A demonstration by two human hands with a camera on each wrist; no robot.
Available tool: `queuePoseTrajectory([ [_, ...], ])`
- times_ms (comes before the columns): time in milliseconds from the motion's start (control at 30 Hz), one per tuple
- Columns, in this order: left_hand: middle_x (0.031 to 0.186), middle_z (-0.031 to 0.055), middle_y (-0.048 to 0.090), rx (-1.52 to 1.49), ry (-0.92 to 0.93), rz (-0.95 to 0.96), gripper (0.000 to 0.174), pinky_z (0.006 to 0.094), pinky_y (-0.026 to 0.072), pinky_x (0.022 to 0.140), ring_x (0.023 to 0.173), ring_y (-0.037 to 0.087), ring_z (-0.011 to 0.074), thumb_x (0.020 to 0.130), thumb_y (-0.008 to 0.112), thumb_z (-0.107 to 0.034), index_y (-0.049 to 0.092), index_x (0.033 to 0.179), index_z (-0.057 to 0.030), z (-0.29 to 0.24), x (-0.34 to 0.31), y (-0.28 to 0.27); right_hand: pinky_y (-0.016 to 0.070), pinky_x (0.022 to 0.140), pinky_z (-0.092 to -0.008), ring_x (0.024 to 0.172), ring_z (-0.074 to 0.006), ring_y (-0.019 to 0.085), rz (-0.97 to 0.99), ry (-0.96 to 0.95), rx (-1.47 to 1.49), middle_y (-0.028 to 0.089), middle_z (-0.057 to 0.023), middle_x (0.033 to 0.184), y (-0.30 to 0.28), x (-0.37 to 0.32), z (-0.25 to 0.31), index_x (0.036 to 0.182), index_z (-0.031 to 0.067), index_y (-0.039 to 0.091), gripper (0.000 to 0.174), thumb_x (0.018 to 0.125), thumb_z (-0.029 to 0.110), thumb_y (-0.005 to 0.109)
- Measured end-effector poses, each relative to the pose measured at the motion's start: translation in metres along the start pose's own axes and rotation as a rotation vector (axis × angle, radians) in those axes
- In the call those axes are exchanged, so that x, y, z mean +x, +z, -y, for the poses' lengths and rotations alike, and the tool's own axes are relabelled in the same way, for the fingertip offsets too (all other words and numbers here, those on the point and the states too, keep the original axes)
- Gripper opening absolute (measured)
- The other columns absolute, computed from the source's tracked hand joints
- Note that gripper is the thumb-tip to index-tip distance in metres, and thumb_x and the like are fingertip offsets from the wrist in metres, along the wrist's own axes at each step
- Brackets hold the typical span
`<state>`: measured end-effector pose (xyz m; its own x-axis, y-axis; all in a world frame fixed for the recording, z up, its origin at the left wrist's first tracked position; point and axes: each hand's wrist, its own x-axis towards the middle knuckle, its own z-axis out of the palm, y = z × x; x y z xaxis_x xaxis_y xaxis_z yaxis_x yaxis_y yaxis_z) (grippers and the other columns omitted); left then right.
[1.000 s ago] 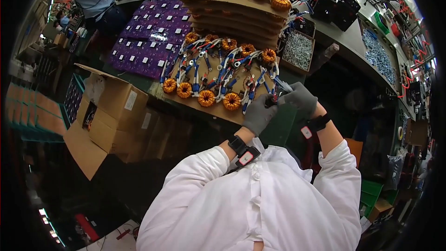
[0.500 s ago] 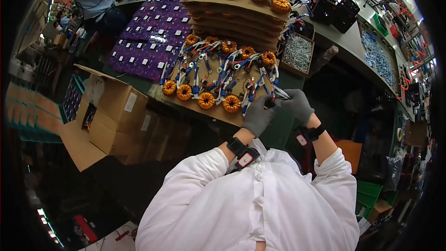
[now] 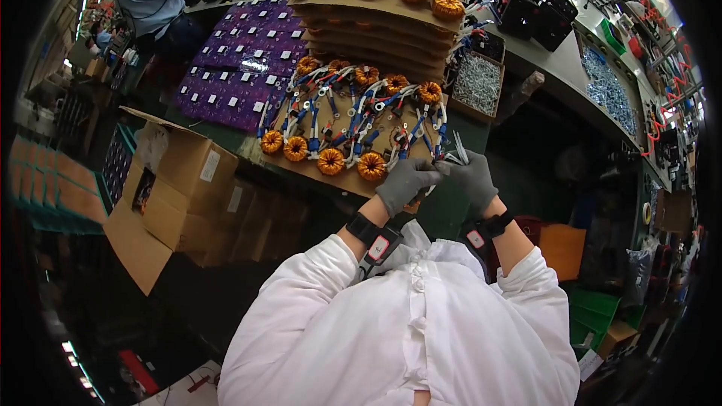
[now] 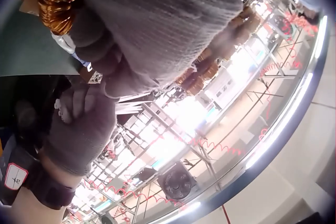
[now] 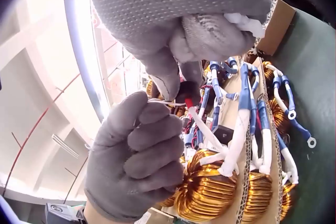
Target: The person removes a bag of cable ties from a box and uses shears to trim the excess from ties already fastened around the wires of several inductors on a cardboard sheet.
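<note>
In grey gloves, my left hand (image 3: 406,184) and right hand (image 3: 474,179) meet at the fingertips over the front edge of the bench. A bundle of white cable ties (image 3: 459,149) sticks up from my right hand, which grips it. My left fingers curl round the leads of a copper-wound toroid coil (image 5: 205,190), which hangs just below them; the gloves partly hide the grip. One thin white strip (image 5: 163,101) runs between the two hands, near a red-and-white lead (image 5: 191,106). In the left wrist view, the coil (image 4: 60,3) shows beside my left fingers.
Several coils with blue and white leads lie on a cardboard sheet (image 3: 342,173) before me, with stacked layers behind. Purple circuit boards (image 3: 226,94) lie left. A box of screws (image 3: 477,83) stands right. An open carton (image 3: 180,188) stands lower left; another person (image 3: 150,0) stands beyond.
My left hand has shifted slightly left and my right hand has turned, so the cable ties now point upward. The dark part at my left fingertips is now covered.
</note>
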<state>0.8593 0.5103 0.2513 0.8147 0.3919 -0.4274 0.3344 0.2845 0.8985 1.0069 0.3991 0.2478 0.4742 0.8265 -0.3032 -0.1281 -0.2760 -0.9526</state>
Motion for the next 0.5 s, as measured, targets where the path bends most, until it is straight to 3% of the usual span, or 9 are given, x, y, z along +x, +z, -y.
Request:
queuePoseTrajectory([
  [67, 0.071, 0.0018, 0.060, -0.110, -0.051, 0.051, 0.019, 0.0220, 0.0461, 0.057, 0.067, 0.057, 0.0079, 0.082, 0.065, -0.020, 0.062, 0.085, -0.0010, 0.001, -0.001, 0.001, 0.0453, 0.062, -0.0207, 0.069, -0.0043, 0.055, 0.006, 0.002, 0.015, 0.064, 0.0006, 0.078, 0.002, -0.002, 0.004, 0.093, -0.0003, 0.067, 0.022, 0.078, 0.014, 0.074],
  [133, 0.078, 0.0036, 0.062, -0.085, 0.027, 0.052, 0.018, 0.0231, 0.0481, 0.055, 0.069, 0.059, 0.0099, 0.084, 0.063, -0.019, 0.060, 0.090, -0.0018, 0.010, 0.006, 0.003, 0.0440, 0.057, -0.0202, 0.063, -0.0040, 0.054, 0.013, 0.003, 0.027, 0.062, 0.0016, 0.072, 0.000, -0.005, 0.012, 0.092, 0.0006, 0.067, 0.021, 0.079, 0.016, 0.073],
  [200, 0.081, 0.0037, 0.062, -0.186, -0.002, 0.047, 0.018, 0.0232, 0.0490, 0.054, 0.070, 0.060, 0.0101, 0.084, 0.062, -0.018, 0.060, 0.092, -0.0019, -0.007, -0.001, 0.003, 0.0353, 0.043, -0.0198, 0.048, -0.0033, 0.045, 0.016, 0.240, 0.262, 0.051, 0.0048, 0.059, -0.005, -0.009, 0.020, 0.089, 0.0029, 0.067, 0.020, 0.082, 0.021, 0.071],
  [233, 0.084, 0.0039, 0.062, -0.286, -0.030, 0.042, 0.019, 0.0234, 0.0500, 0.054, 0.072, 0.061, 0.0104, 0.084, 0.062, -0.017, 0.059, 0.095, -0.0021, -0.013, -0.003, 0.003, 0.0353, 0.043, -0.0198, 0.048, -0.0033, 0.045, 0.017, 0.241, 0.262, 0.051, 0.0048, 0.059, -0.007, -0.008, 0.018, 0.089, 0.0029, 0.067, 0.020, 0.082, 0.021, 0.071],
  [300, 0.086, 0.0041, 0.063, -0.275, 0.011, 0.034, 0.018, 0.0234, 0.0506, 0.055, 0.073, 0.061, 0.0107, 0.085, 0.060, -0.016, 0.060, 0.097, -0.0024, -0.002, 0.001, 0.002, 0.0244, 0.036, -0.0210, 0.038, -0.0033, 0.034, -0.061, 0.288, 0.268, 0.042, 0.0064, 0.053, -0.009, -0.006, 0.013, 0.084, 0.0042, 0.065, 0.021, 0.084, 0.025, 0.069],
  [500, 0.084, 0.0036, 0.064, -0.103, 0.021, -0.072, 0.017, 0.0231, 0.0508, 0.054, 0.067, 0.061, 0.0106, 0.086, 0.061, -0.014, 0.064, 0.099, -0.0035, 0.002, 0.006, 0.013, 0.0226, 0.035, -0.0220, 0.037, -0.0033, 0.033, -0.125, 0.152, 0.197, 0.041, 0.0059, 0.053, -0.006, -0.007, 0.015, 0.078, 0.0053, 0.060, 0.019, 0.083, 0.021, 0.069],
])
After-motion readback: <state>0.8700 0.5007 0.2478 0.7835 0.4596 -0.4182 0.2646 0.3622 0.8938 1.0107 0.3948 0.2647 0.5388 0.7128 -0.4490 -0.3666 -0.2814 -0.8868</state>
